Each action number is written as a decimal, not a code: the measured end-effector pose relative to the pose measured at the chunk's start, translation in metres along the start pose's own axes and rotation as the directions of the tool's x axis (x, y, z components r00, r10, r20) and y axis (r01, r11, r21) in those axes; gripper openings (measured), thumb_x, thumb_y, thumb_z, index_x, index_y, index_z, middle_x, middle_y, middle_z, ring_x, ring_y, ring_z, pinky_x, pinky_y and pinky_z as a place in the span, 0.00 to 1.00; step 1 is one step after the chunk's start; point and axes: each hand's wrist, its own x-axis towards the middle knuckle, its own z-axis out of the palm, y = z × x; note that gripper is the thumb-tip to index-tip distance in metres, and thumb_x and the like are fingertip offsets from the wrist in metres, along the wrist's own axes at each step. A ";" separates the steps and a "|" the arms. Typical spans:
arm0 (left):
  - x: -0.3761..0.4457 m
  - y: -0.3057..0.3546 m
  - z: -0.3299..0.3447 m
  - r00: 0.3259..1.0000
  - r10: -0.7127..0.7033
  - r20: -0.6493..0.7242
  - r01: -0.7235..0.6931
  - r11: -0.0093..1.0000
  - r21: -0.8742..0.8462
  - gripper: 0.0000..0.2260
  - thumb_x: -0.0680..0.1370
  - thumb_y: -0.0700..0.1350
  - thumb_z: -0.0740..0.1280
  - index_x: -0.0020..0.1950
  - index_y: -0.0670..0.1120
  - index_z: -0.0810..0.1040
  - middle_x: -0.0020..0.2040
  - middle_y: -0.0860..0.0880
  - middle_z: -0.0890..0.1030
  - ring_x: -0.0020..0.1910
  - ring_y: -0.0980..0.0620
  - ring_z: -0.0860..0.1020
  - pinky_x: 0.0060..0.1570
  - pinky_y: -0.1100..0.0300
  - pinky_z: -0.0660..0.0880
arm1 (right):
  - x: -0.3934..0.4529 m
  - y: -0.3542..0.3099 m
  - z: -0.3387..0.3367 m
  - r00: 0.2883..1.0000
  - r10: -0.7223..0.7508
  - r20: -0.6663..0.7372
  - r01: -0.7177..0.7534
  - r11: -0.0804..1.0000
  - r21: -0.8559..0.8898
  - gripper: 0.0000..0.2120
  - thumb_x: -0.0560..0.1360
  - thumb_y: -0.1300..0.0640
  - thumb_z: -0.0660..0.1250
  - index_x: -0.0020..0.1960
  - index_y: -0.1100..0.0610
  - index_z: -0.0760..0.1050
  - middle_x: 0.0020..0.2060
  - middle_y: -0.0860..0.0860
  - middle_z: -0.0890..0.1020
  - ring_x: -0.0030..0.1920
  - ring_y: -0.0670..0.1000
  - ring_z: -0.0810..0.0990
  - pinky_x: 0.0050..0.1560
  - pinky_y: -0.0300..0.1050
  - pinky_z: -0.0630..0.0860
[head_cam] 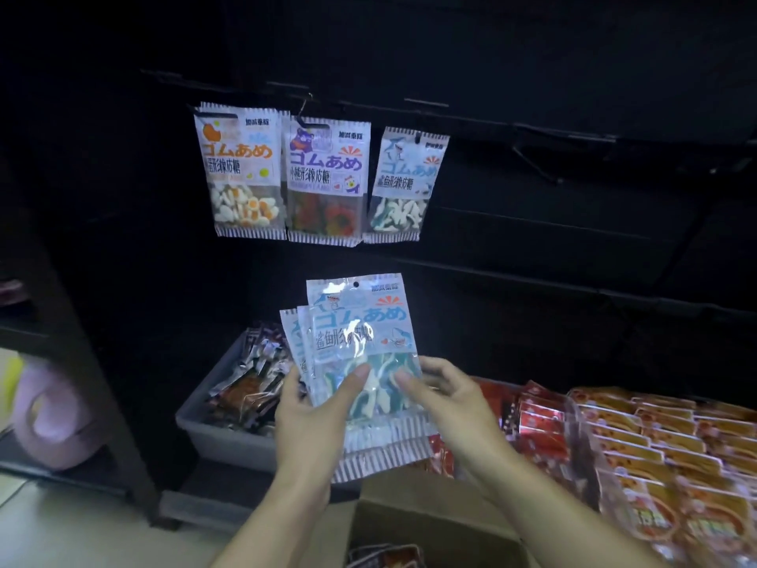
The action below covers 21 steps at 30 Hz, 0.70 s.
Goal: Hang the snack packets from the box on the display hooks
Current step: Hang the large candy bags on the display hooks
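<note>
Left hand [305, 412] raised in front of the dark display wall, palm toward the camera's left, thumb laid across the clear lower window of the front shark gummy packet [362, 346], fingers curled behind a fanned stack of such packets. Right hand [444, 393] at the stack's right edge, thumb on the front face, fingers behind, pinching the same front packet. Both forearms reaching up from the bottom of the view. Stack held upright, punched hole at top, below the hanging row and above the cardboard box [434, 522]. Box open at bottom centre, a few dark-wrapped packets visible inside. Three packets hanging side by side on hooks above: egg gummy packet [241, 170], bear gummy packet [325, 180], hung shark gummy packet [403, 184]. Grey plastic bin [223, 432] at lower left, filled with loose dark snack sachets. Red and orange packets [655, 440] stacked in rows at right.
</note>
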 end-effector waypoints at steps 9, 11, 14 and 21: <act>-0.006 -0.005 0.003 0.998 0.022 0.057 -0.022 1.000 -0.004 0.31 0.64 0.63 0.76 0.66 0.60 0.77 0.51 0.50 0.90 0.44 0.46 0.90 0.43 0.48 0.86 | -0.009 0.000 -0.008 0.998 -0.028 -0.059 0.029 0.999 0.026 0.12 0.74 0.54 0.78 0.54 0.56 0.82 0.48 0.50 0.89 0.49 0.53 0.89 0.53 0.53 0.85; -0.008 -0.003 0.003 0.998 0.034 0.046 -0.035 0.999 0.008 0.33 0.66 0.68 0.72 0.69 0.60 0.76 0.53 0.54 0.89 0.48 0.51 0.89 0.46 0.51 0.84 | -0.005 0.002 -0.011 0.998 -0.012 -0.068 0.017 0.997 0.072 0.11 0.75 0.54 0.77 0.54 0.56 0.81 0.49 0.51 0.89 0.51 0.55 0.89 0.59 0.61 0.83; -0.010 0.000 0.002 0.998 0.040 0.045 -0.039 0.999 -0.007 0.34 0.68 0.72 0.69 0.71 0.61 0.76 0.58 0.57 0.88 0.56 0.52 0.88 0.60 0.45 0.82 | 0.001 0.002 -0.015 0.995 0.003 -0.097 0.009 0.992 0.123 0.11 0.77 0.52 0.75 0.55 0.55 0.79 0.48 0.52 0.89 0.52 0.56 0.88 0.63 0.65 0.80; 0.003 -0.007 -0.004 0.999 0.044 0.006 -0.044 0.999 0.031 0.43 0.63 0.79 0.74 0.74 0.65 0.70 0.66 0.53 0.85 0.63 0.45 0.85 0.64 0.39 0.80 | 0.011 0.000 -0.021 0.987 -0.010 -0.163 0.041 0.982 0.186 0.11 0.80 0.54 0.72 0.61 0.53 0.79 0.47 0.50 0.90 0.51 0.54 0.89 0.64 0.64 0.80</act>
